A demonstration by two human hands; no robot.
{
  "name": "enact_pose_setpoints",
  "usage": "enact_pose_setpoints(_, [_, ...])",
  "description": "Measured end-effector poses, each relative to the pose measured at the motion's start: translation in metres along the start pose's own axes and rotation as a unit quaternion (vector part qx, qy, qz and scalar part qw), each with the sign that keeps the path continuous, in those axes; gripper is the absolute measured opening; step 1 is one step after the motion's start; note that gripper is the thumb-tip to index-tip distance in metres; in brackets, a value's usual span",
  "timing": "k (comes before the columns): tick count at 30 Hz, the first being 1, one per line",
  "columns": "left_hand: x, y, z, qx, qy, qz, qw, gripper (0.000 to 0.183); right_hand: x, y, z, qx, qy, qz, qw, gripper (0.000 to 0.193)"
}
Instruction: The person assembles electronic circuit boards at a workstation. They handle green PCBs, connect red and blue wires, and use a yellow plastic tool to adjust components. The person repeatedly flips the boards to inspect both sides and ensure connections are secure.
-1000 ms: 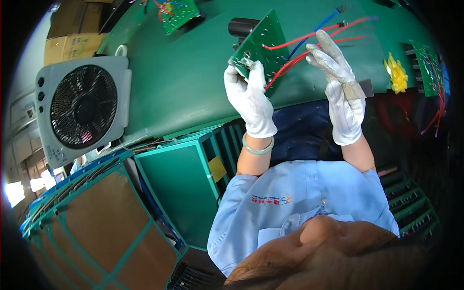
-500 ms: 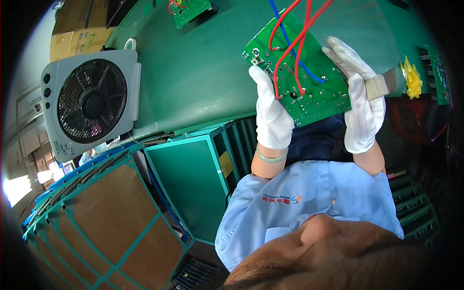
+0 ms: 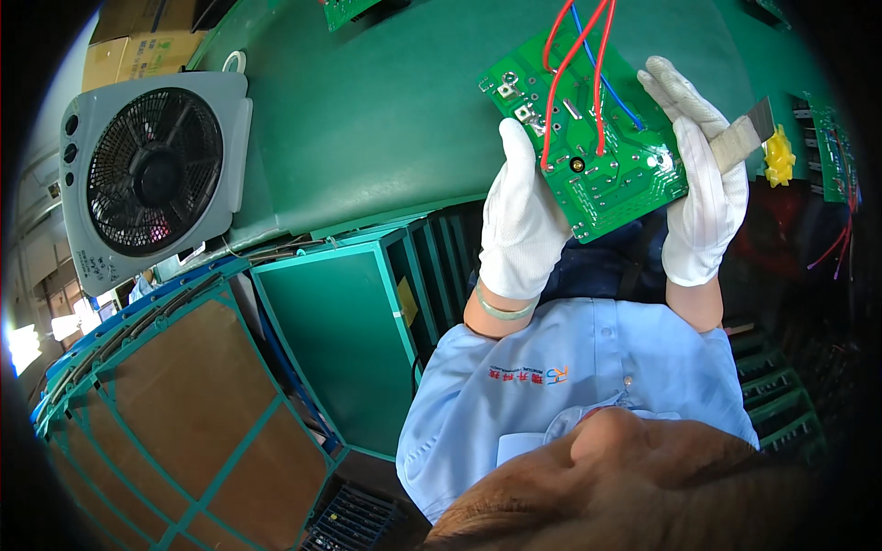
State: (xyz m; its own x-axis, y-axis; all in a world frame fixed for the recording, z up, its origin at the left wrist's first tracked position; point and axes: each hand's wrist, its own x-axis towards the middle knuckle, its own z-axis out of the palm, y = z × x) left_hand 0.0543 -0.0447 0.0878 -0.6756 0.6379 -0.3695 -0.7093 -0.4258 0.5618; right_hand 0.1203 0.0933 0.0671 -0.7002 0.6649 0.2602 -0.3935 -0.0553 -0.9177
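A green circuit board (image 3: 634,188) is held up tilted between my two white-gloved hands, its soldered face showing. Red wires (image 3: 602,92) and a blue wire (image 3: 617,99) rise from it past the top of the view. My left hand (image 3: 524,216) grips the left edge, thumb up along the side, other fingers hidden behind. At the right edge, my right hand (image 3: 703,197) supports the board with its fingers extended upward. That same hand also keeps a flat metal blade with a pale wrapped handle (image 3: 735,145), which points away to the right.
A grey box fan (image 3: 154,174) stands at the left of the green-topped bench (image 3: 367,110), near a cardboard box (image 3: 138,60). Green metal racks (image 3: 331,321) line the near side. To the right are a yellow spiky bundle (image 3: 779,156) and another wired board (image 3: 834,147). One more board (image 3: 349,9) lies at the top.
The board has shifted slightly right in view and turned a little, with its wires swinging. My left thumb has slid a little along its edge. The blade has tilted further upward.
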Motion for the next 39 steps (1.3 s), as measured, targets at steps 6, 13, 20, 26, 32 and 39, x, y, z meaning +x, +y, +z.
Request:
enact_pose_setpoints(6, [-0.004,0.000,-0.005,0.025,0.008,-0.016,1.000,0.065,0.001,-0.005,0.003,-0.008,0.021,0.015,1.000,0.033])
enact_pose_setpoints(13, [-0.005,0.000,0.008,0.008,0.056,-0.016,0.998,0.064,0.000,-0.005,0.002,-0.015,0.029,0.033,0.999,0.036])
enact_pose_setpoints(20, [-0.005,-0.005,0.000,0.040,0.019,0.001,0.999,0.066,0.000,-0.001,-0.004,0.001,0.026,0.032,0.999,0.035])
enact_pose_setpoints(26, [-0.003,-0.009,-0.006,0.097,0.000,0.020,0.995,0.052,0.000,0.003,-0.008,0.014,0.033,0.031,0.999,0.033])
enact_pose_setpoints(32, [0.001,-0.017,-0.004,0.035,-0.025,0.089,0.995,0.039,0.003,0.018,-0.009,0.060,0.073,0.070,0.993,0.041])
enact_pose_setpoints(39, [0.004,-0.045,0.000,0.314,0.068,0.271,0.907,0.049,-0.011,0.065,-0.038,-0.042,0.063,0.096,0.993,0.037])
